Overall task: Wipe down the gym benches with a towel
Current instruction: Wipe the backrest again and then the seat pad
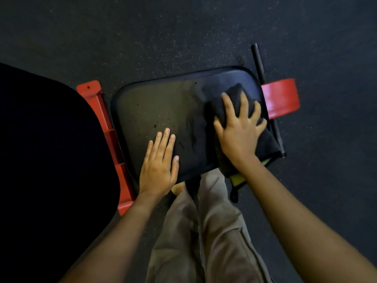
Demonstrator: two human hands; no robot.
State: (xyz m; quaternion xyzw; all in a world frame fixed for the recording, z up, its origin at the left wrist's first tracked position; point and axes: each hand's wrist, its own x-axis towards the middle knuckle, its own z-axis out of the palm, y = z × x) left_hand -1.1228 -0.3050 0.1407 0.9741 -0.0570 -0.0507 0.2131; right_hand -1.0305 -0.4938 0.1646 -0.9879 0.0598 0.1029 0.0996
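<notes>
Currently, your right grip (pixel 238 133) presses the dark folded towel (pixel 234 91), fingers spread, on the black padded tabletop (pixel 163 111) at centre right of the frame; your left grip (pixel 159 166) rests flat, holding nothing, lower centre.

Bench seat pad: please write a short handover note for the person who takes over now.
Left hand lies flat on the seat pad, holding nothing.
Right hand presses the dark towel on the pad's right end, fingers spread.
Done: wet streaks mid-pad suggest wiping has begun.
To do: droplets on the pad's left part; the big pad beside it shows no sign either way.
</notes>
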